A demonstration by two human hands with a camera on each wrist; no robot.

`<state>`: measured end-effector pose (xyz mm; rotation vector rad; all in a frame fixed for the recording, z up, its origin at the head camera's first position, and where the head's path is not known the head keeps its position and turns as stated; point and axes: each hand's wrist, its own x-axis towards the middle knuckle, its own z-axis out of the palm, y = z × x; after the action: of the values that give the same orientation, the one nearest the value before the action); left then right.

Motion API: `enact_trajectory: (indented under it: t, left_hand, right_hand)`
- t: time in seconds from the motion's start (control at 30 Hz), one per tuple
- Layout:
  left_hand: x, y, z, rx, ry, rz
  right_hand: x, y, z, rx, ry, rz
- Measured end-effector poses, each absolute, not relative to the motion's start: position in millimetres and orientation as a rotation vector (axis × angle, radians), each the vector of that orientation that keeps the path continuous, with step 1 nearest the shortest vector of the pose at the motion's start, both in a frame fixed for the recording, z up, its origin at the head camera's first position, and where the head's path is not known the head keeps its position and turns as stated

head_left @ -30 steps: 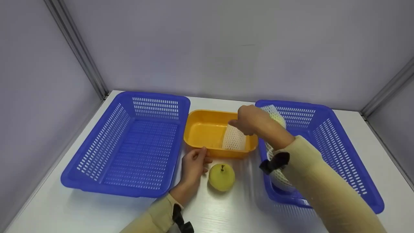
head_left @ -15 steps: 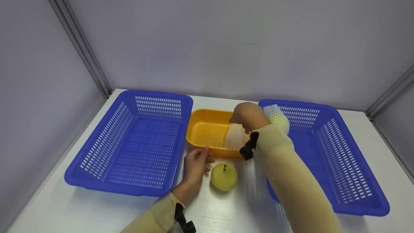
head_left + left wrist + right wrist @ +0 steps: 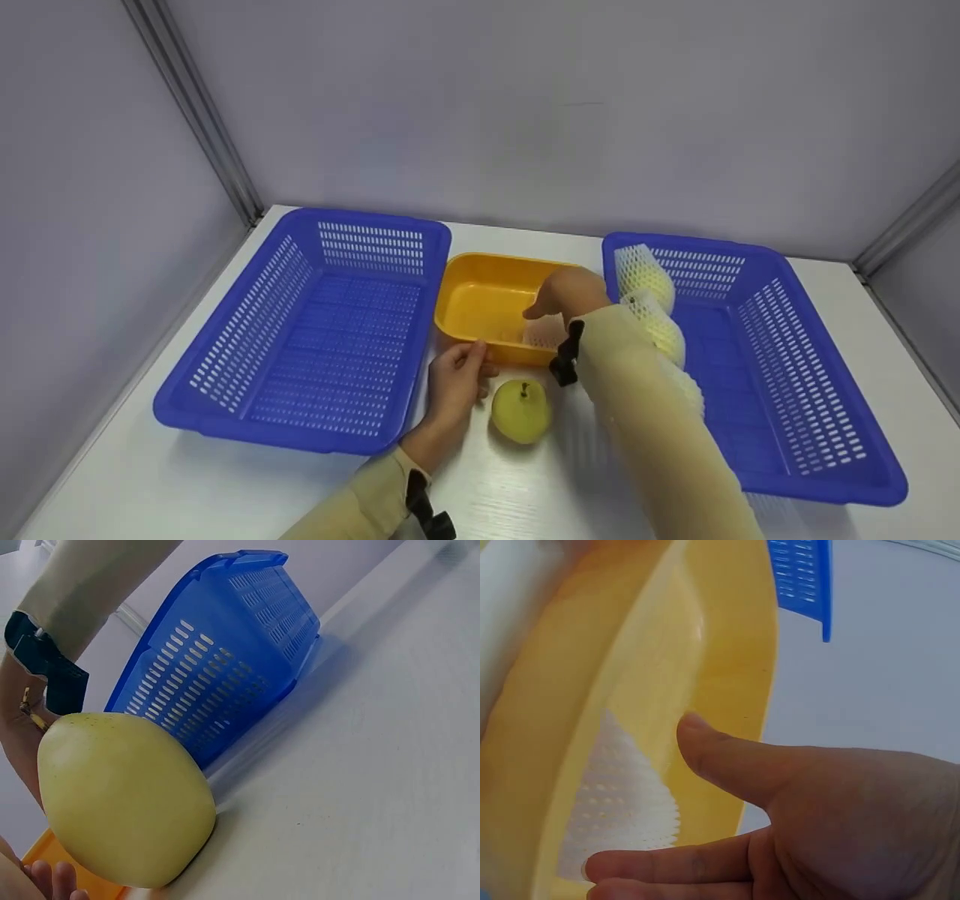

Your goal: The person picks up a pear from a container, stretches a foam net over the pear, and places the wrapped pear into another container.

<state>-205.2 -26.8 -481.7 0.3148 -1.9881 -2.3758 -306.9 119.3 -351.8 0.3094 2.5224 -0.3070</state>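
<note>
In the head view my left hand [image 3: 454,379] pinches the near rim of an orange plastic basin [image 3: 480,311], thumb on the rim and fingers against the outer wall. Over the basin's right side reaches my right hand [image 3: 574,291]. A white foam net sleeve [image 3: 546,331] lies inside the basin beneath it. The right wrist view shows the thumb and straight fingers [image 3: 682,862] spread apart, just in front of the net sleeve [image 3: 622,795]; contact is unclear. A yellow-green pear [image 3: 521,411] sits on the table beside my left hand, its stem up.
A blue slotted basket [image 3: 337,337] stands at the left, with nothing visible inside. In the right blue basket [image 3: 765,360], several net-wrapped pears [image 3: 660,337] line the left side, partly covered by my right sleeve. A grey wall closes off the back.
My right hand has lowered into the basin over the net sleeve, and its forearm has swung left, baring more wrapped pears. My left hand keeps its hold on the rim; the bare pear stays put.
</note>
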Motion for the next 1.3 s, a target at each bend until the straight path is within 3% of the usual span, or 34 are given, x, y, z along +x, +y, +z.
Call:
enact_trajectory:
  t: [0.53,0.77,0.87,1.1,1.3]
  left_hand:
    - [-208,-27,-485,0.315,-1.966,-2.392]
    - [-207,-26,-484,0.331,-1.976,-2.399]
    - [-207,-26,-483,0.345,-1.991,-2.397]
    - [-205,-26,-480,0.390,-2.008,-2.386]
    - [-204,-24,-471,0.537,-1.928,-2.440]
  right_hand:
    - [-318,128,-377,0.133,2.441,-0.021]
    - [-313,127,-363,0.521,2.405,-0.471]
    - [-310,126,-359,0.557,2.402,-0.581]
    - [-312,128,-355,0.123,2.568,-0.298]
    - [-309,128,-342,-0.021,2.675,-0.234]
